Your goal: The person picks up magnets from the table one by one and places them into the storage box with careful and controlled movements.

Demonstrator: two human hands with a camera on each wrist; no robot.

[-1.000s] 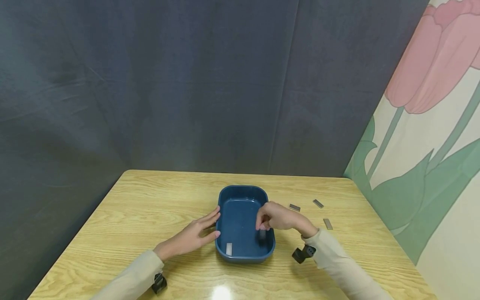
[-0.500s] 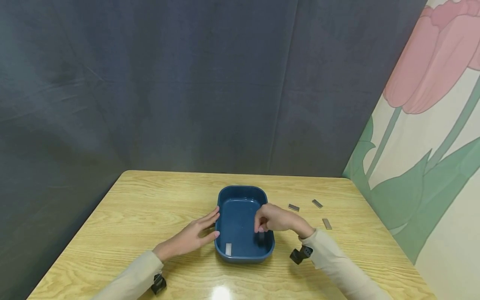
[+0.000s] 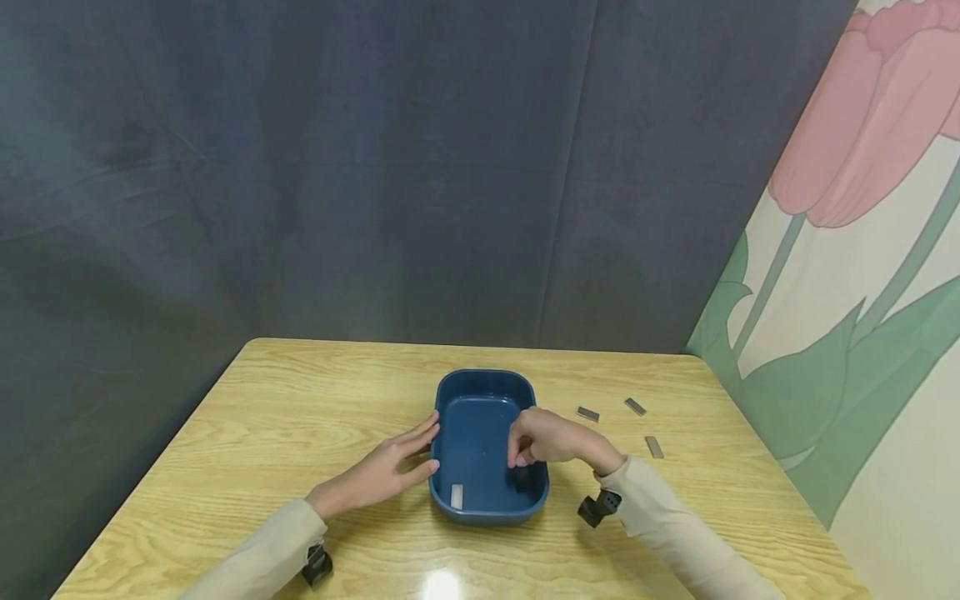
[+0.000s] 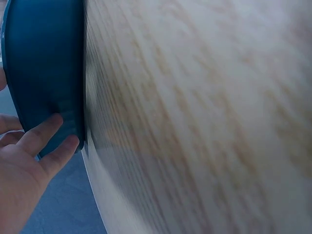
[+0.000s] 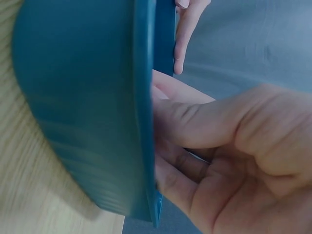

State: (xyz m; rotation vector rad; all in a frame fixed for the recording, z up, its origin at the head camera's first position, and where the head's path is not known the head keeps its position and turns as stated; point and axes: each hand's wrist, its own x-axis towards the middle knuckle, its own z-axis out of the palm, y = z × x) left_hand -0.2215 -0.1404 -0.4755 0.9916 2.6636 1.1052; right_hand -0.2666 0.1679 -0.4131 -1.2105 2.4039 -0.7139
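Observation:
A deep blue rectangular bin (image 3: 480, 442) stands on the wooden table. My left hand (image 3: 386, 473) rests against its left outer wall, fingers straight and spread; in the left wrist view two fingertips (image 4: 59, 120) touch that wall. Reaching over the right rim, my right hand (image 3: 551, 437) has curled fingers pointing down inside the bin. It seems to pinch a small grey rectangular piece, mostly hidden now. In the right wrist view the bin wall (image 5: 87, 107) hides those fingertips. A pale grey rectangular piece (image 3: 457, 497) lies at the bin's near left corner.
To the right of the bin, three small grey rectangular pieces lie apart on the table (image 3: 337, 400): one piece (image 3: 588, 414) near the bin, another (image 3: 635, 407) farther back, a third (image 3: 654, 447) nearer the right arm. A dark curtain (image 3: 412, 167) hangs behind.
My right hand has sunk slightly lower and left in the bin, and the grey piece under its fingers has gone from visible to mostly hidden. The left hand stays still.

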